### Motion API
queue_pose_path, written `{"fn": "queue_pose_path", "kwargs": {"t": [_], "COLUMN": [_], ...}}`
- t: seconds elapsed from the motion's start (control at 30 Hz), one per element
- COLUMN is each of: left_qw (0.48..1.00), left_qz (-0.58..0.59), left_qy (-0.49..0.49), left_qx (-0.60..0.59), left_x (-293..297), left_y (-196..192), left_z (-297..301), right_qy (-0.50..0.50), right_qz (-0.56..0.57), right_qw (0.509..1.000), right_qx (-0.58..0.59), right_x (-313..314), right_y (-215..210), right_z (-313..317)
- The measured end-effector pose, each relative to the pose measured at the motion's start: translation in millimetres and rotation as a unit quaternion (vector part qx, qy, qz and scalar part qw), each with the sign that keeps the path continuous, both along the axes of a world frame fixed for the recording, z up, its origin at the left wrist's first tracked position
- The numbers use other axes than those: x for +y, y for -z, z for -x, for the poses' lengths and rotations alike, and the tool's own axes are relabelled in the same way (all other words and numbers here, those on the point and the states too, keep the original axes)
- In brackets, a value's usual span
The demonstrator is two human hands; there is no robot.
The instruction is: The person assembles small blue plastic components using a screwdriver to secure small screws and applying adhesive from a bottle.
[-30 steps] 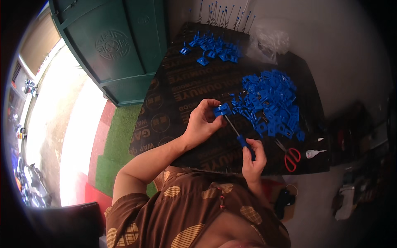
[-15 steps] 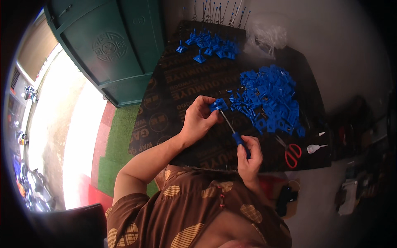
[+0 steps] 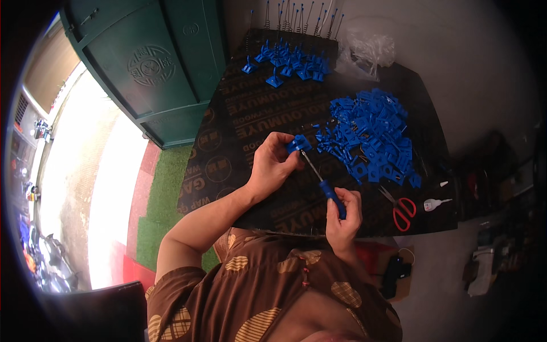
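Over the middle of the dark board table, my left hand [image 3: 272, 165] pinches a small blue plastic part [image 3: 299, 144] between thumb and fingers. My right hand [image 3: 344, 216] is wrapped round the blue handle of a screwdriver [image 3: 325, 185]. Its metal shaft slants up and left, and the tip meets the blue part by my left thumb. Whether a screw sits under the tip is too small to tell. Just right of my hands lies a heap of blue plastic pieces [image 3: 376, 134], with small blue pieces [image 3: 336, 145] scattered along its left side.
Red-handled scissors [image 3: 404, 214] and a small white bottle [image 3: 434, 204] lie near the front right edge. At the back are blue assembled parts [image 3: 293, 60], upright springy rods [image 3: 293, 20] and a clear plastic bag [image 3: 367, 51]. A green door [image 3: 151, 68] stands at the left.
Both hands keep almost the same place. The blue part and the screwdriver have shifted very slightly, with the tip still at the part.
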State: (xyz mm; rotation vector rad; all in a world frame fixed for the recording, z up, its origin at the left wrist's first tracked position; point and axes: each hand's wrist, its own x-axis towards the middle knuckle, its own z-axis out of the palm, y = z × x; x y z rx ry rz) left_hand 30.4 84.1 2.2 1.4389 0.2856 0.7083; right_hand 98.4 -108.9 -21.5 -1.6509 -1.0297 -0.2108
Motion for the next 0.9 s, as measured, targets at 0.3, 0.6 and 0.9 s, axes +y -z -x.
{"fn": "queue_pose_path", "kwargs": {"t": [0.3,0.6,0.9], "left_qw": [1.000,1.000,0.999], "left_qz": [-0.006,-0.004,0.008], "left_qy": [-0.016,-0.030,-0.048], "left_qx": [0.007,-0.003,-0.023], "left_x": [-2,0,-1], "left_y": [-3,-1,2], "left_z": [-2,-2,-5], "right_qy": [-0.047,-0.037,-0.061], "right_qz": [-0.021,-0.036,-0.047], "right_qw": [0.991,0.982,0.987], "right_qx": [0.122,0.179,0.138], "right_x": [1,-2,4], "right_y": [6,13,3], "right_z": [-3,-3,-6]}}
